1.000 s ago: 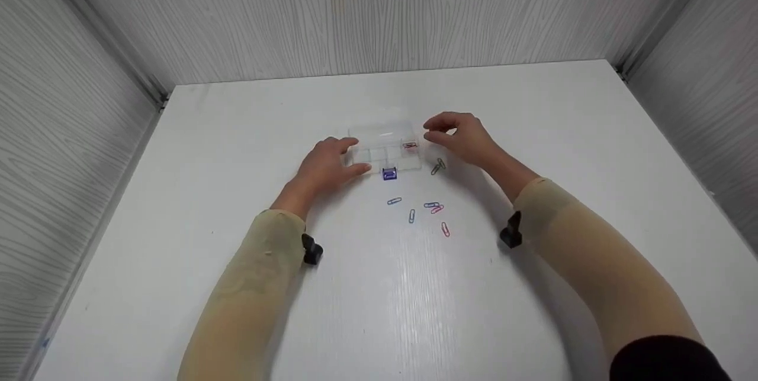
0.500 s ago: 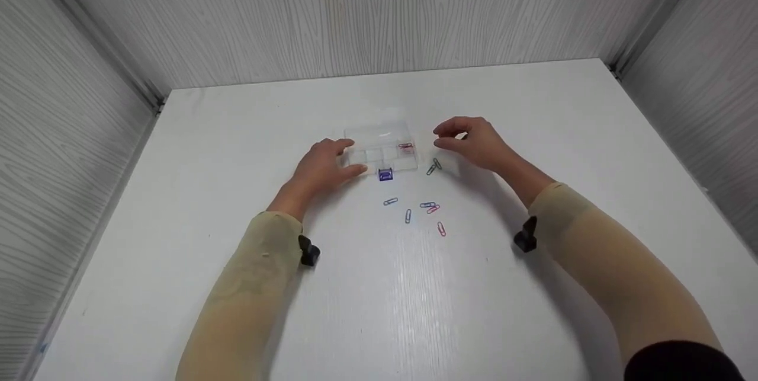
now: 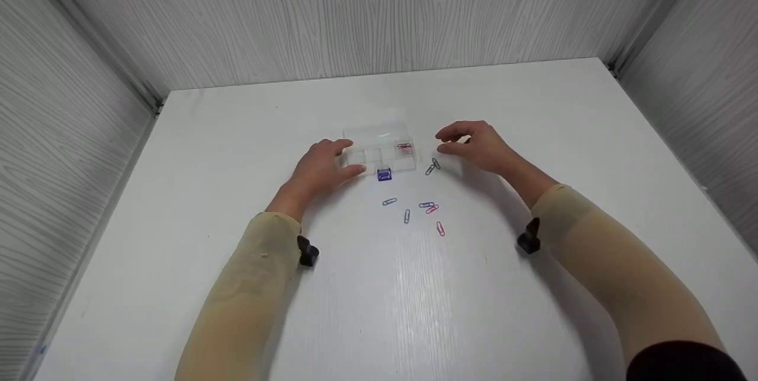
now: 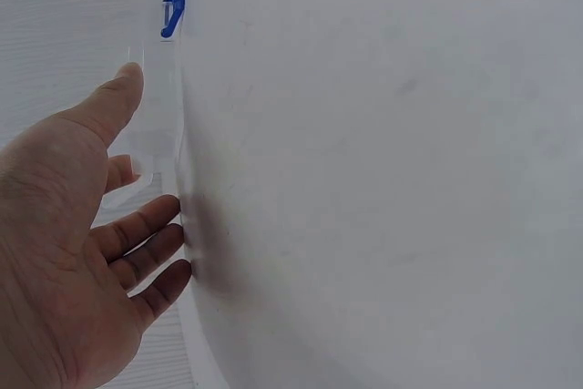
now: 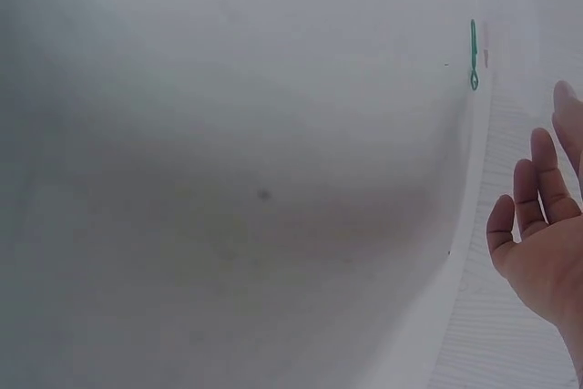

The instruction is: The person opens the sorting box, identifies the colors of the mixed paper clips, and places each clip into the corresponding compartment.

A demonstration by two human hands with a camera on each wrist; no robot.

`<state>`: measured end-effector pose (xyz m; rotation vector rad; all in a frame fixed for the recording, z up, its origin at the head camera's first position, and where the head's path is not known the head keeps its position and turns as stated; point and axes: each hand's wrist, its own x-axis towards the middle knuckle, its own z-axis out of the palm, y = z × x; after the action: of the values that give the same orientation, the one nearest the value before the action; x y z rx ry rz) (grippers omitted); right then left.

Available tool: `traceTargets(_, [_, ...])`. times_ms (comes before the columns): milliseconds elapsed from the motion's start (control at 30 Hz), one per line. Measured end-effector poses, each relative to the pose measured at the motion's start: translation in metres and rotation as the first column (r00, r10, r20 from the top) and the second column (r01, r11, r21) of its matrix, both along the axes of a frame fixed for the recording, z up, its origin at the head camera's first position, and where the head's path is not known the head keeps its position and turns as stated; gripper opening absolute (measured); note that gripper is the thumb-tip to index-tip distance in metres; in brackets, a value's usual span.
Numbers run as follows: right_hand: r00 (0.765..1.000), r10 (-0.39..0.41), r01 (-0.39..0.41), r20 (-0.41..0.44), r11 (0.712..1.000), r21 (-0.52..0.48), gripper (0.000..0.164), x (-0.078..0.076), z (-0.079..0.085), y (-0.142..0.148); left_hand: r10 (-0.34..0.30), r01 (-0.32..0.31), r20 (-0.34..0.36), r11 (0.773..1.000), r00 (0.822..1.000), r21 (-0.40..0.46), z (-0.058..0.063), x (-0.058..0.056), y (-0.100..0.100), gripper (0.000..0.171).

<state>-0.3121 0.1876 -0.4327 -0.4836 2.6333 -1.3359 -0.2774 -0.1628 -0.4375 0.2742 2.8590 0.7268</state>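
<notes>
A clear plastic compartment box (image 3: 405,163) sits with its lid (image 3: 379,131) raised at the back and a blue latch (image 3: 384,175) at the front. My left hand (image 3: 320,164) holds the box's left end between thumb and index finger. Red paper clips (image 3: 404,146) lie in its back right compartment. Right of the box, my right hand (image 3: 477,145) hovers with fingers loosely bent, nothing between them. Just below its fingertips are two dark greenish paper clips (image 3: 436,164); one shows green (image 5: 474,52) in the right wrist view.
In front of the box, blue paper clips (image 3: 389,201) and pinkish-red paper clips (image 3: 440,229) lie scattered on the white table (image 3: 379,310). One blue and one pink clip overlap. Wood-grain panels (image 3: 367,19) stand at the back and both sides.
The right hand has drawn back rightward and slightly nearer, away from the box, and now hovers by the greenish clips. The left hand stays at the box. The view has shifted slightly.
</notes>
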Motion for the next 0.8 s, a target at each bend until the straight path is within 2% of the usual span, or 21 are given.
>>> traceTargets(467, [0.999,0.005,-0.006,0.044,1.000,0.014,0.033,-0.003,-0.008,0.001,-0.007,0.007,-0.007,1.000,1.000,0.010,-0.001,-0.001,0.000,0.074])
traceTargets(800, [0.998,0.017,-0.019,0.061,0.999,0.031,0.031,-0.005,-0.013,0.003,0.011,-0.011,0.008,1.000,1.000,0.003,-0.003,-0.002,-0.001,0.075])
